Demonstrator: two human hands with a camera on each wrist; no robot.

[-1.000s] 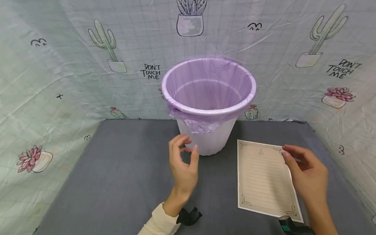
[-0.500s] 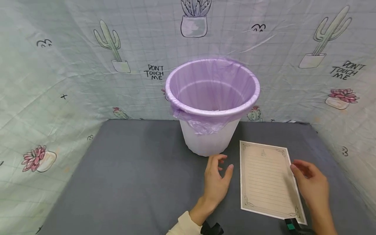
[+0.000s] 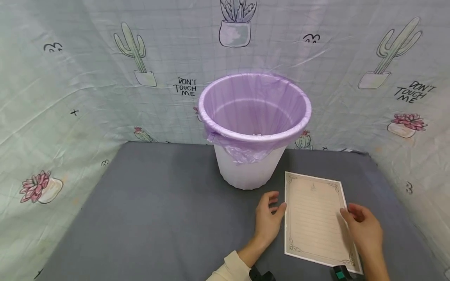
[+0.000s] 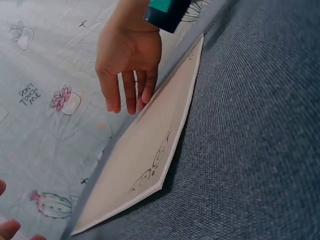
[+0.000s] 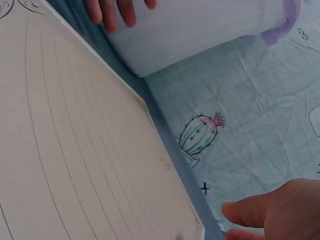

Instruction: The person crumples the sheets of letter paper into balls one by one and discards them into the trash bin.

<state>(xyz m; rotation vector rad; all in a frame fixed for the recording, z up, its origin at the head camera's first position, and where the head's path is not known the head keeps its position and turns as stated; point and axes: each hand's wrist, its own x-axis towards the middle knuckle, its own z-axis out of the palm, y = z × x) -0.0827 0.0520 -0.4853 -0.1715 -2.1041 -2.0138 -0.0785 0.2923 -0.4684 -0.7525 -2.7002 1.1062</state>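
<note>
A cream sheet of lined writing paper (image 3: pixel 313 218) with an ornate border lies on the grey table, front right. My left hand (image 3: pixel 268 220) is at its left edge, fingers loosely bent and thumb tip right by the border. Along the right edge my right hand (image 3: pixel 365 230) hovers with relaxed fingers; in the left wrist view its fingers (image 4: pixel 131 92) hang down beside the sheet's far edge. The right wrist view shows a gap between the right thumb (image 5: pixel 247 210) and the paper. Neither hand grips anything.
Behind the paper stands a white bin (image 3: pixel 246 171) lined with a purple bag (image 3: pixel 242 150), its top uncovered. A cactus-print cloth (image 3: pixel 158 50) encloses the grey table (image 3: pixel 147 218) at the back and both sides.
My left hand has moved right and nearer to me, from in front of the bin to the paper's left edge. My right hand has slid down from the top right corner along the right edge.
</note>
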